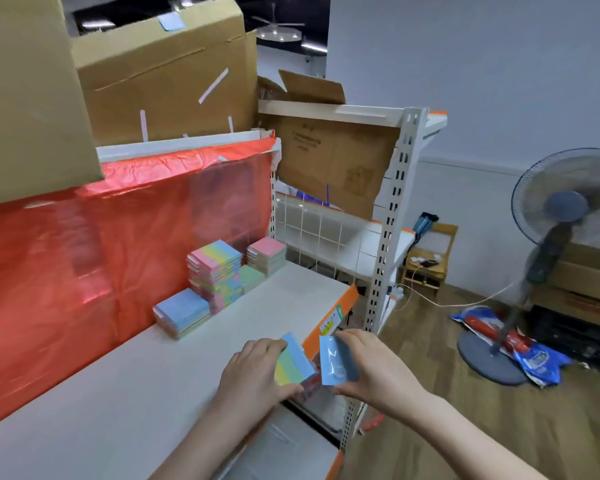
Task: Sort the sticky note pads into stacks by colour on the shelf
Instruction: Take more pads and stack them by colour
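Presently, both hands hover at the front edge of the white shelf (118, 386). The left hand (253, 372) pinches a striped pad (293, 363) (blue, green and yellow bands) between thumb and fingers. The right hand (371, 368) is closed on a plain blue pad (336, 363), just beside the striped one. Further back on the shelf, against the red sheet (118, 237), stand a blue stack (182, 311), a tall striped stack (217, 271) and a pink-topped stack (266, 254).
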{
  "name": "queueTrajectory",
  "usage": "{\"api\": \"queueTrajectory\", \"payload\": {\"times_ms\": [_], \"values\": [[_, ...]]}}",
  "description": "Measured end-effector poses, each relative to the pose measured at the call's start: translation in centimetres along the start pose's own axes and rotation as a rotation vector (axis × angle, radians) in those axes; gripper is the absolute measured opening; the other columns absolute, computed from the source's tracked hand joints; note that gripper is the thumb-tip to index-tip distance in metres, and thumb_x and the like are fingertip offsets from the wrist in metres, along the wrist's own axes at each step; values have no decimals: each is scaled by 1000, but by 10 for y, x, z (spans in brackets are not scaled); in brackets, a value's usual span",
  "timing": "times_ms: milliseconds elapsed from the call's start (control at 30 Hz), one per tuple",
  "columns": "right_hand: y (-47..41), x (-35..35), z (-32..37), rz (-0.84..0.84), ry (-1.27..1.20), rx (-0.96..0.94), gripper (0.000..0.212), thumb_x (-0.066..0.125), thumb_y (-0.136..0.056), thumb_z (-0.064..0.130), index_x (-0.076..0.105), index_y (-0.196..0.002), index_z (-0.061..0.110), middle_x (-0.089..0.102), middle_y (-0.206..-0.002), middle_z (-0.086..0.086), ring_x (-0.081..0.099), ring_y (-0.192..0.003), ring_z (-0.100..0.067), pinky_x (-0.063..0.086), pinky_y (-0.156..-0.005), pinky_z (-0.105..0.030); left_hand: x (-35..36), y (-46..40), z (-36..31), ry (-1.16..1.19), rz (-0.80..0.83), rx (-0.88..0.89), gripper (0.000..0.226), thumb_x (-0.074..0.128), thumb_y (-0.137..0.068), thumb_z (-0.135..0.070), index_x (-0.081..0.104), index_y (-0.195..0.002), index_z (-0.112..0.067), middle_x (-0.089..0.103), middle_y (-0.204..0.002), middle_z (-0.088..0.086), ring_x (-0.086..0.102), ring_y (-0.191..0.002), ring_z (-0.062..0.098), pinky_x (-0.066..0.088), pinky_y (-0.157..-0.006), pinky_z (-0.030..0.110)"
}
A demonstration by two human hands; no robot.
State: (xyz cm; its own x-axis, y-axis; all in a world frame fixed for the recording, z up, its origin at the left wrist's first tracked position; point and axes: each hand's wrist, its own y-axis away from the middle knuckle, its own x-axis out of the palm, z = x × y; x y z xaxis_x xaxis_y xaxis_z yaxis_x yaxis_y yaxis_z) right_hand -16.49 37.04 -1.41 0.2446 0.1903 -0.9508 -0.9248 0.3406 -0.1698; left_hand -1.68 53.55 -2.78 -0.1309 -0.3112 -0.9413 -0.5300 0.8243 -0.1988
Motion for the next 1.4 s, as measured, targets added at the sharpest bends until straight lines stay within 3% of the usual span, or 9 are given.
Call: {"api": "queueTrajectory", "payload": {"times_ms": [100, 300, 400, 467, 700, 833, 900, 1067, 1400], "values": [[-38, 3, -11, -15, -30, -12, 89, 71, -72, 55, 30, -143, 20, 37, -142, 7, 32, -132, -11, 24, -109, -19, -2, -34, 15, -2, -22, 3, 87, 46, -67, -76, 36, -139, -30, 40, -140, -14, 32, -132, 9, 29, -103, 24], [-93, 15, -24, 2, -106, -84, 85, 72, -74, 50, 31, -142, 18, 37, -142, 8, 31, -131, -7, 18, -104, -12, 0, -70, 36, -14, -61, -49, 75, 58, -76, -65, 40, -138, -27, 43, -140, -13, 35, -131, 10, 31, -102, 24], [-123, 21, -29, 12, -135, -134, 83, 70, -76, 49, 30, -142, 21, 36, -143, 10, 30, -131, -6, 19, -103, -11, -4, -81, 50, -54, -129, -77, 69, 43, -68, -73, 63, -113, -25, 63, -112, -11, 57, -105, 11, 50, -81, 24], [-148, 25, -33, 35, -150, -173, 84, 71, -74, 49, 30, -142, 22, 35, -143, 10, 29, -132, -7, 19, -102, -10, -5, -89, 61, -94, -198, -89, 65, 37, -67, -74, 64, -102, -26, 65, -100, -11, 53, -95, 9, 53, -69, 24], [-237, 35, -47, 97, -207, -372, 83, 72, -74, 50, 35, -140, 18, 41, -140, 5, 36, -129, -13, 23, -103, -16, -31, -125, 81, -245, -387, -237, 60, 45, -71, -64, 62, -109, -21, 63, -108, -2, 47, -101, 16, 46, -79, 31], [-280, 35, -57, 95, -249, -468, 71, 70, -74, 49, 41, -133, 22, 49, -128, 7, 44, -119, -13, 32, -94, -20, -50, -157, 99, -344, -326, -347, 64, 42, -68, -66, 64, -107, -21, 64, -110, -2, 52, -102, 18, 45, -79, 30], [-295, 38, -61, 123, -285, -491, 69, 71, -73, 48, 42, -131, 24, 49, -124, 8, 45, -116, -12, 34, -91, -20, -58, -174, 105, -341, -260, -411, 73, 40, -66, -67, 59, -120, -22, 57, -124, -3, 51, -115, 22, 42, -90, 34], [-319, 46, -68, 171, -305, -571, 73, 70, -73, 50, 38, -134, 26, 45, -127, 13, 40, -118, -7, 24, -82, -13, -63, -207, 115, -305, -91, -566, 70, 50, -76, -61, 41, -137, -29, 40, -141, -6, 33, -130, 19, 28, -106, 31], [-338, 64, -69, 206, -352, -610, 75, 70, -75, 47, 35, -137, 24, 41, -134, 11, 36, -125, -8, 30, -99, -19, -61, -207, 118, -258, 62, -577, 67, 53, -88, -42, 23, -146, -26, 16, -156, 4, 14, -143, 19, 13, -114, 30]]}}
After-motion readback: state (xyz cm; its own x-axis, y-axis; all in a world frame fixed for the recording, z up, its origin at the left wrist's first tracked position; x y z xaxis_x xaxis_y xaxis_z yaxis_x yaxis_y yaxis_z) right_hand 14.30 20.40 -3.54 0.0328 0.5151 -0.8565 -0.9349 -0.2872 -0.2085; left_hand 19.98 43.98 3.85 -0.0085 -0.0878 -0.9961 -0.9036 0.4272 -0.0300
